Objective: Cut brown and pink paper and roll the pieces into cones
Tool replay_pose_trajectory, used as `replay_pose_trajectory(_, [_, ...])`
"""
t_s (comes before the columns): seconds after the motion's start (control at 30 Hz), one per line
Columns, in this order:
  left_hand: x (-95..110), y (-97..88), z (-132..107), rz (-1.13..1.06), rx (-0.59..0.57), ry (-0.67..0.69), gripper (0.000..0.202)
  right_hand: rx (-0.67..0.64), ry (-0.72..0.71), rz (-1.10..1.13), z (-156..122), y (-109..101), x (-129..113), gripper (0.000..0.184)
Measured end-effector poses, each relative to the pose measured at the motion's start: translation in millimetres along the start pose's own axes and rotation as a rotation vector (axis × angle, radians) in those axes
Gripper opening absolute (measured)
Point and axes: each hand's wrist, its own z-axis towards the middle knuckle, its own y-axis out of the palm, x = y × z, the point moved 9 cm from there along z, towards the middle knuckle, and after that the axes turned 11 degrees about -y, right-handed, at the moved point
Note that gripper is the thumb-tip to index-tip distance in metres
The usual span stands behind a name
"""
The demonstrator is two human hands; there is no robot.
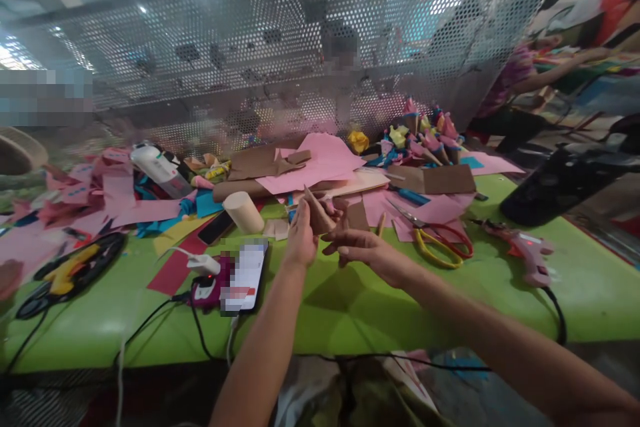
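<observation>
A small brown paper cone (320, 213) is in my left hand (301, 240), just above the middle of the green table. Its pointed end tilts up and to the left. My left fingers are closed around the cone, partly hidden behind it. Beside the cone's lower end is my right hand (373, 252), its fingers apart and stretched toward the cone. Whether those fingertips touch the paper I cannot tell. Behind both hands lie a brown paper piece (357, 215) and pink paper sheets (313, 163).
Scissors (440, 247) and a pink glue gun (530, 257) lie to the right, near a black cylindrical object (555, 183). Finished-looking paper cones (435, 143) are heaped behind. A phone (246, 273), power strip (207, 290) and cables lie left. A yellow glue gun (73, 270) is farther left.
</observation>
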Motion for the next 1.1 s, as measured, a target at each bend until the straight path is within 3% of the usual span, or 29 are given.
replay_pose_trajectory(0.1, [12, 15.7, -2, -0.099, -0.161, 0.080, 0.049, 0.060, -0.042, -0.193, -19, -20, -12, 0.034])
replay_pose_trajectory(0.17, [13, 22.9, -2, -0.124, -0.214, 0.048, 0.046, 0.171, -0.085, -0.352, -40, -48, -26, 0.033])
replay_pose_trajectory(0.3, [7, 29.6, -3, -0.120, -0.225, -0.066, 0.041, 0.535, -0.264, -0.647, -107, -121, -72, 0.038])
replay_pose_trajectory(0.4, [6, 32.3, 0, -0.110, -0.232, -0.098, 0.042, 0.812, -0.388, -0.904, -172, -162, -111, 0.033])
replay_pose_trajectory(0.5, [7, 33.4, 8, -0.108, -0.228, -0.094, 0.048, 1.059, -0.318, -1.247, -229, -186, -138, 0.033])
replay_pose_trajectory(0.57, [5, 33.2, 12, -0.104, -0.211, -0.116, 0.050, 1.143, -0.198, -1.390, -251, -197, -145, 0.034])
replay_pose_trajectory(0.67, [1, 31.4, 12, -0.110, -0.171, -0.152, 0.052, 1.147, 0.066, -1.484, -258, -211, -136, 0.034])
replay_pose_trajectory(0.77, [-2, 31.2, 10, -0.104, -0.147, -0.169, 0.051, 1.120, 0.326, -1.556, -247, -222, -126, 0.040])
replay_pose_trajectory(0.87, [-5, 32.9, 8, -0.096, -0.149, -0.181, 0.049, 1.092, 0.461, -1.620, -231, -230, -123, 0.040])
replay_pose_trajectory(1.0, [-7, 34.3, 8, -0.109, -0.183, -0.194, 0.045, 1.157, 0.494, -1.548, -232, -244, -127, 0.025])
replay_pose_trajectory(1.1, [-11, 32.9, 8, -0.138, -0.205, -0.218, 0.041, 1.310, 0.280, -1.334, -247, -246, -131, 0.023])
